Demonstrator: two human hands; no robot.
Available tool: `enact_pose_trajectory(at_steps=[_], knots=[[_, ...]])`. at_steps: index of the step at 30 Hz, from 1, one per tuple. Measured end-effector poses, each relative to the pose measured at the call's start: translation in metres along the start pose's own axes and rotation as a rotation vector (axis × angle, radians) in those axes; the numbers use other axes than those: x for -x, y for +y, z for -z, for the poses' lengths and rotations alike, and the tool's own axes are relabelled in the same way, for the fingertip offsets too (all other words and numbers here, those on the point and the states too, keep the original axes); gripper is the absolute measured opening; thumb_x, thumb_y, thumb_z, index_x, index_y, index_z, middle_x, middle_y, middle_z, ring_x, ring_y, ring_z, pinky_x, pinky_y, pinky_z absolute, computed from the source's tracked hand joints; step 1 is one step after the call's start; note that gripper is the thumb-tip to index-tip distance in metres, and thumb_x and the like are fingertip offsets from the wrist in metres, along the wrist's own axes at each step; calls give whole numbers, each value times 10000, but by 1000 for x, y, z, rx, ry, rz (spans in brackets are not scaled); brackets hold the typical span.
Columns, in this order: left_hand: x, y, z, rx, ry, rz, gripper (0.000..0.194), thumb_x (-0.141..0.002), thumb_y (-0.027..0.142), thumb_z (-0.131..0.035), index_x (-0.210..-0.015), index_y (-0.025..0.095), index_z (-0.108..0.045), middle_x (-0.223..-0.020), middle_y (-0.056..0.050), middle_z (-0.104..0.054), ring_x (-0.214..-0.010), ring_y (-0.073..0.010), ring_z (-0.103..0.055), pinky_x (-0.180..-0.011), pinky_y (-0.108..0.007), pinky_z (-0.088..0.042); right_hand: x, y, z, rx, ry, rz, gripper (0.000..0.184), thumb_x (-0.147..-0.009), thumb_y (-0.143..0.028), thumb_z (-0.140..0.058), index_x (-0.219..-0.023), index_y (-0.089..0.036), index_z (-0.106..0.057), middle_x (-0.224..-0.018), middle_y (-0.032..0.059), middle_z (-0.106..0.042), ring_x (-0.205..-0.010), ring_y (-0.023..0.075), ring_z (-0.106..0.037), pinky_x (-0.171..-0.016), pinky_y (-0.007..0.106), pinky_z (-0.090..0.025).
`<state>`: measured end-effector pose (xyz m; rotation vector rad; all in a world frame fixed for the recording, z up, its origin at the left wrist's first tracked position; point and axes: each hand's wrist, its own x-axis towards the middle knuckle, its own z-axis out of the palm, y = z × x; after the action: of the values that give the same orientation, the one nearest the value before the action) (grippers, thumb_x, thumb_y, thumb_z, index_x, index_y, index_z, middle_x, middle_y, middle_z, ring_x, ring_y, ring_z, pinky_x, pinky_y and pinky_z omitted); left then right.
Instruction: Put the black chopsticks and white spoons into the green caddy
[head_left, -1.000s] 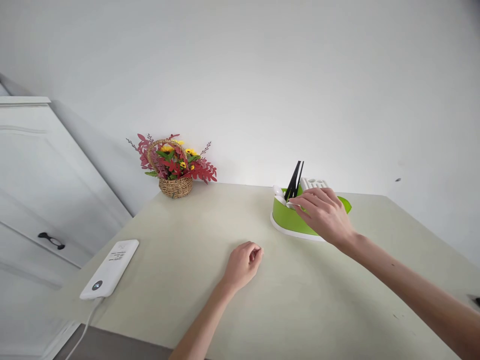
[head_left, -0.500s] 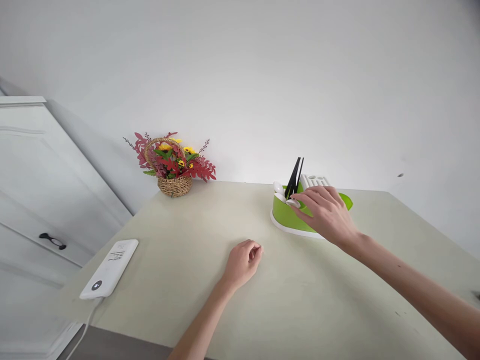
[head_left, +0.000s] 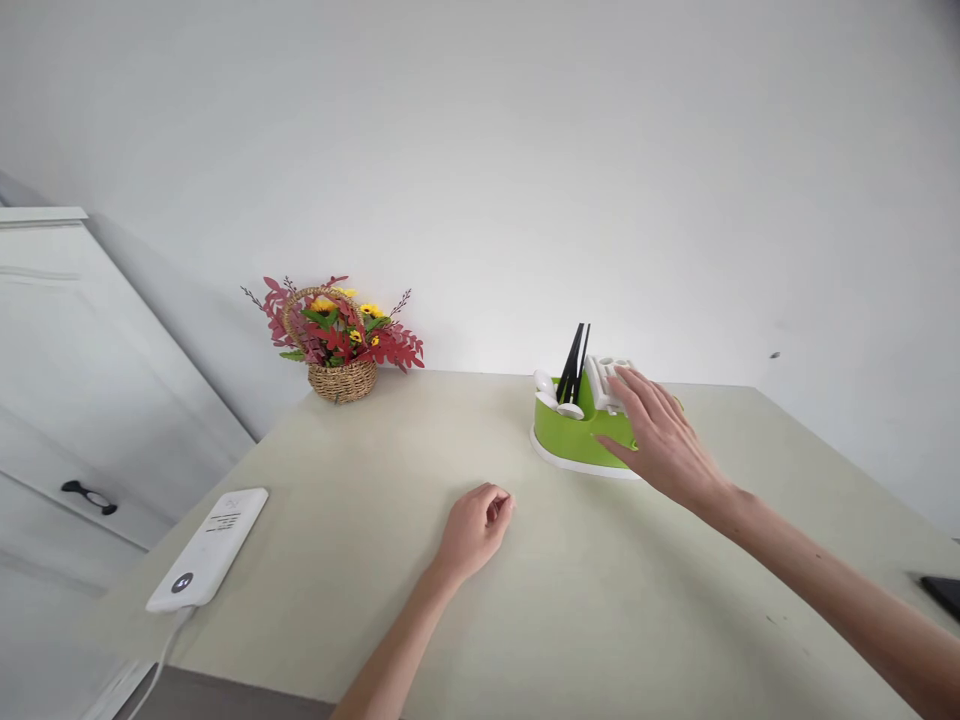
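Observation:
My right hand (head_left: pixel 660 440) is at the right front of a green cutlery holder (head_left: pixel 574 440) with a white base. Its fingers are stretched out and the thumb stands apart, with nothing held. Whether the fingertips touch the holder I cannot tell. White spoons (head_left: pixel 571 411) lean in the holder's left part, beside black chopsticks (head_left: pixel 574 365) standing upright. A white slotted rack (head_left: pixel 604 375) forms the holder's back right part, partly hidden by my fingers. My left hand (head_left: pixel 476 530) rests on the table with its fingers curled in, holding nothing visible.
A wicker basket (head_left: pixel 342 382) of red and yellow flowers stands at the table's back left. Front left lies a white power bank (head_left: pixel 208 550) with a cable over the edge. A black object (head_left: pixel 943 592) lies at the right edge. The wall (head_left: pixel 480 180) rises behind the table (head_left: pixel 360 520).
My right hand has moved off the spoons toward the right side of the holder, and its fingers have opened. My left hand stays in place. The view has shifted slightly.

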<state>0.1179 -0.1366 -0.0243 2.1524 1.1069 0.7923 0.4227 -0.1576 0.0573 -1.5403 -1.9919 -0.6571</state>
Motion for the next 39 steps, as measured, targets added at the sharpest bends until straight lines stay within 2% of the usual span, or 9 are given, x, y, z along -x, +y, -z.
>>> enact_pose_trajectory(at_steps=[5, 10, 24, 39], knots=[[-1, 3, 2, 10, 9, 6, 298, -1021, 384, -468, -848, 218, -645, -846, -25, -718, -703, -160, -610, -664, -282, -448, 7, 3, 1, 45, -32, -33, 711, -1027, -382, -523, -1643, -198, -220, -1643, 161, -394, -1534, 335, -332, -1232, 535, -344], [-1, 4, 3, 17, 15, 7, 299, -1018, 393, -475, -840, 222, -645, -852, -27, -723, -701, -163, -609, -661, -282, -445, 7, 4, 3, 73, -24, -21, 701, -1036, -347, -499, -1650, -188, -200, -1625, 163, -425, -1527, 320, -352, -1233, 527, -347], [-2, 4, 3, 36, 9, 26, 324, -1011, 421, -475, -833, 219, -654, -854, -33, -734, -706, -162, -622, -658, -276, -460, 4, 5, 7, 71, 16, -33, 559, -1058, -395, -449, -1568, -171, -394, -1559, 164, -519, -1466, 309, -459, -1197, 500, -399], [0, 4, 5, 40, 7, 37, 347, -1029, 437, -461, -863, 214, -668, -871, -37, -729, -731, -161, -624, -663, -268, -465, 5, 5, 8, 78, 33, -93, 492, -1072, -368, -396, -1521, -177, -463, -1540, 153, -544, -1444, 302, -488, -1179, 502, -399]])
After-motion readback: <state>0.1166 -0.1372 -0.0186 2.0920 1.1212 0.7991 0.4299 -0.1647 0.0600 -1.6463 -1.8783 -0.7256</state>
